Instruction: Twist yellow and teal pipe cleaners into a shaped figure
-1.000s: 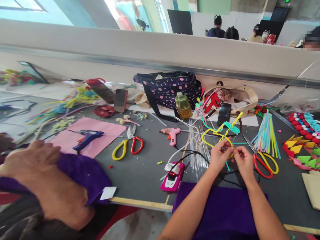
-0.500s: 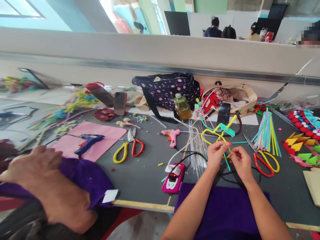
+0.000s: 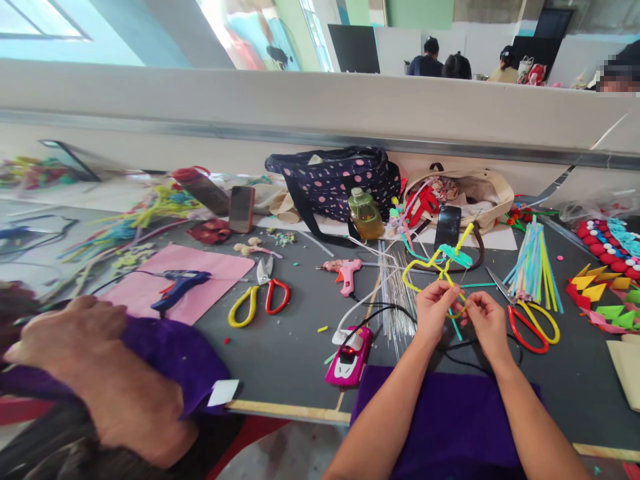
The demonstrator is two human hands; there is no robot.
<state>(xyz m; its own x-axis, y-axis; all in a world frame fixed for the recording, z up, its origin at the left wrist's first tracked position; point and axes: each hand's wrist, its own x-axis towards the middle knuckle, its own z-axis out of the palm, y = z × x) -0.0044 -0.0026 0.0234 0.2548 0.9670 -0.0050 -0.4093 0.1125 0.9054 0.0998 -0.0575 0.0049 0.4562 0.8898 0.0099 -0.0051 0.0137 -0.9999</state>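
Over the dark table, my left hand point(image 3: 436, 308) pinches a bent yellow pipe cleaner point(image 3: 413, 281) between thumb and fingers. The yellow piece is twisted into loops, with a teal fuzzy bundle point(image 3: 456, 255) fixed near its top. Close beside it, my right hand point(image 3: 485, 321) is closed at the fingertips on the lower part of the same yellow strand. My fingers partly hide the twist. Just right of my hands lie scissors point(image 3: 528, 327) with red and yellow handles. To the left, thin wires point(image 3: 394, 300) are spread on the table.
A pink glue gun point(image 3: 345, 272) and a magenta power strip point(image 3: 349, 358) with cords lie left of my hands. A bunch of pipe cleaners point(image 3: 536, 267) stands right. Behind are a phone point(image 3: 447, 227), a bottle point(image 3: 365, 215) and bags. A co-worker's hand point(image 3: 67, 337) is at far left.
My right hand has shifted slightly, its fingertips now closer to my left hand at the yellow strand. The yellow and teal piece stays in nearly the same place.
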